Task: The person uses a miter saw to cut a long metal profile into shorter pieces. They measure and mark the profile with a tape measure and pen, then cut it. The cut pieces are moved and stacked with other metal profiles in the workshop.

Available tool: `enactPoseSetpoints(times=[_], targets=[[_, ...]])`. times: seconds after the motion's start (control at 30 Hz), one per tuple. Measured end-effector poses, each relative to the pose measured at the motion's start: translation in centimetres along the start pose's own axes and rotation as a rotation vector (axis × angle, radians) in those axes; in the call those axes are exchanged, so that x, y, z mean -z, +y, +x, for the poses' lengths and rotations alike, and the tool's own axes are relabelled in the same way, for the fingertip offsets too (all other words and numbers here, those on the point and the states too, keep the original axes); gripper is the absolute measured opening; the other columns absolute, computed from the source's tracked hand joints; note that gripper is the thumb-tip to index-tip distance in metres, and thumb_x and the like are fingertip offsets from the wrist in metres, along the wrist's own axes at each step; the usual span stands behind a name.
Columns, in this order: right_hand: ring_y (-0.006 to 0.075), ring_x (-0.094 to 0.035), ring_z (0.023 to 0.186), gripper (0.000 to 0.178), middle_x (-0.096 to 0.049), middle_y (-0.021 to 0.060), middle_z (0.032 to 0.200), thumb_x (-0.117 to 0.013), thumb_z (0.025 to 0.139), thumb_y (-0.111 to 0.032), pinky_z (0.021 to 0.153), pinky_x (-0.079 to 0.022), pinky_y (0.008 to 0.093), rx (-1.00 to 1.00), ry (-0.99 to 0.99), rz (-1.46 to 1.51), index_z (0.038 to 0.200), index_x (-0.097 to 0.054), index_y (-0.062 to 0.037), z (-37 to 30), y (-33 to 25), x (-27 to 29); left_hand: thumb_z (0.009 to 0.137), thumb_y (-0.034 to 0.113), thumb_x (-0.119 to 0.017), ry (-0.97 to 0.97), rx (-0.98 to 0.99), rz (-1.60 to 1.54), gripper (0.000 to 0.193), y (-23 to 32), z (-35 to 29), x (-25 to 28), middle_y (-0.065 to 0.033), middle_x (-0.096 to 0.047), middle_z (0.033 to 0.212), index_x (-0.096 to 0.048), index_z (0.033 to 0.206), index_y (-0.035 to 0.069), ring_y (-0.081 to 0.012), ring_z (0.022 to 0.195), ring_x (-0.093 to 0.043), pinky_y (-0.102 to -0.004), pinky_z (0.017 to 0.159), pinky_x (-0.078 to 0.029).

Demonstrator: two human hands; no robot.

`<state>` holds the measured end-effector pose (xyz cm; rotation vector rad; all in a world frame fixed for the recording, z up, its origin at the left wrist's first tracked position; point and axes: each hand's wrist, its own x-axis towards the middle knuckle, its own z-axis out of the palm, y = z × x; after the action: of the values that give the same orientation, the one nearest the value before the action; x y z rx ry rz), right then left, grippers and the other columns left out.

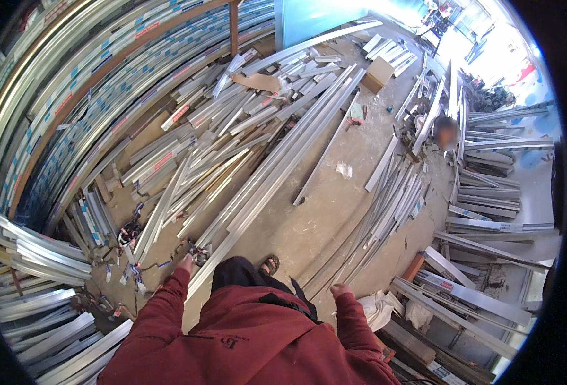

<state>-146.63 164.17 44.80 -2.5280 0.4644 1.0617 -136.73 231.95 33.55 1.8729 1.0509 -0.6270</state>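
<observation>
My left hand [185, 263] is low on the left, beside the near ends of long silvery metal profiles [258, 186] that run away across the floor. Close to its fingertips is a small dark clump [199, 252], too small to name. Whether the fingers touch or grip it does not show. At the end of a red sleeve, my right hand [341, 290] hangs apart on the right. Its fingers look curled in, and nothing shows in them. A crumpled white plastic bag [375, 310] lies beside that forearm.
Loose profiles [226, 128] lie heaped on the left floor, with thinner strips [386, 212] to the right. Racks of long profiles [78, 90] line the left wall; more stacks [489, 192] stand right. A cardboard box [377, 74] sits farther off. A sandalled foot [269, 265] is below me.
</observation>
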Motion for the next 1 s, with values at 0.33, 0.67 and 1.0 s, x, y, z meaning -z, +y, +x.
enactPoseSetpoints(times=[0.33, 0.67, 1.0], targets=[[0.0258, -0.069, 0.092, 0.041, -0.072, 0.0179, 0.098, -0.064, 0.084, -0.030, 0.085, -0.053, 0.0355, -0.130, 0.328, 0.582, 0.108, -0.070, 0.0023, 7.0, 0.2, 16.5, 0.085, 0.065, -0.047, -0.194, -0.216, 0.637, 0.068, 14.0, 2.0, -10.0, -0.0180, -0.062, 0.105, -0.062, 0.104, 0.001, -0.0334, 0.102, -0.056, -0.0423, 0.088, -0.040], [0.0177, -0.067, 0.067, 0.031, -0.069, 0.0100, 0.073, -0.063, 0.087, -0.026, 0.061, -0.054, 0.0315, -0.340, 0.182, 0.822, 0.087, -0.072, 0.0040, 15.1, 10.0, 20.9, 0.088, 0.058, -0.061, -0.473, -0.310, -0.157, 0.049, 58.2, 0.9, -29.8, 0.0013, -0.062, 0.085, -0.064, 0.098, 0.010, -0.0112, 0.073, -0.057, -0.0283, 0.056, -0.045], [0.0224, -0.065, 0.063, 0.037, -0.069, 0.0101, 0.072, -0.059, 0.085, -0.036, 0.064, -0.053, 0.0377, -0.379, -0.001, 0.679, 0.081, -0.072, -0.0013, 30.0, 25.3, 39.5, 0.088, 0.057, -0.061, -0.385, -0.162, 0.045, 0.050, 66.8, -1.7, -45.1, -0.0041, -0.065, 0.089, -0.065, 0.099, 0.008, -0.0145, 0.074, -0.059, -0.0305, 0.058, -0.048]])
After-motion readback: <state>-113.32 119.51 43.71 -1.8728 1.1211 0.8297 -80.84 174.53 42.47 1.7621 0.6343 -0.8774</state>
